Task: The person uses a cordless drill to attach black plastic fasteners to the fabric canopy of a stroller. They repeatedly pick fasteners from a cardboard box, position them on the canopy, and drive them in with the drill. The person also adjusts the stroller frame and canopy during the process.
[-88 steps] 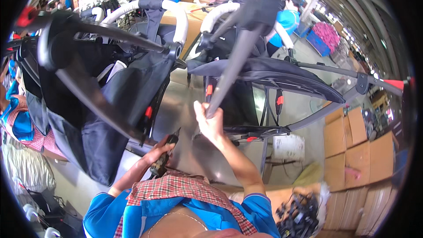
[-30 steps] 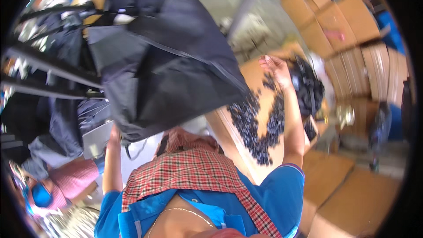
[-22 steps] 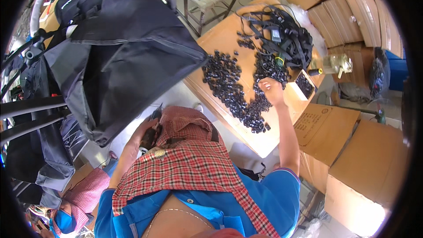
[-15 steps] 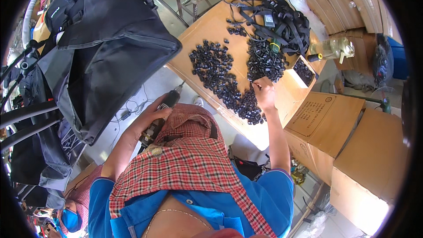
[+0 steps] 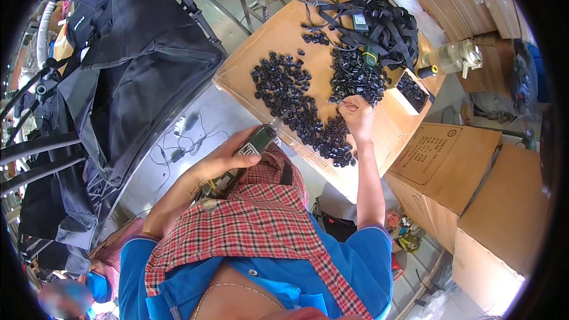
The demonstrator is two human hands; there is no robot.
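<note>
Right hand (image 5: pixel 357 115) at 1 o'clock, fingers pinched narrow over the small black plastic parts (image 5: pixel 308 104) heaped on the cardboard-topped table (image 5: pixel 278 35); whether it grips one I cannot tell. Left hand (image 5: pixel 228 157) near centre, fingers wrapped around a green power tool (image 5: pixel 252 147). Black straps (image 5: pixel 379 21) tangled at 1 o'clock, black fabric frame (image 5: pixel 136 77) at 10.

Brown cardboard cartons (image 5: pixel 468 184) at right, flattened brown boxes (image 5: pixel 468 0) stacked beyond
</note>
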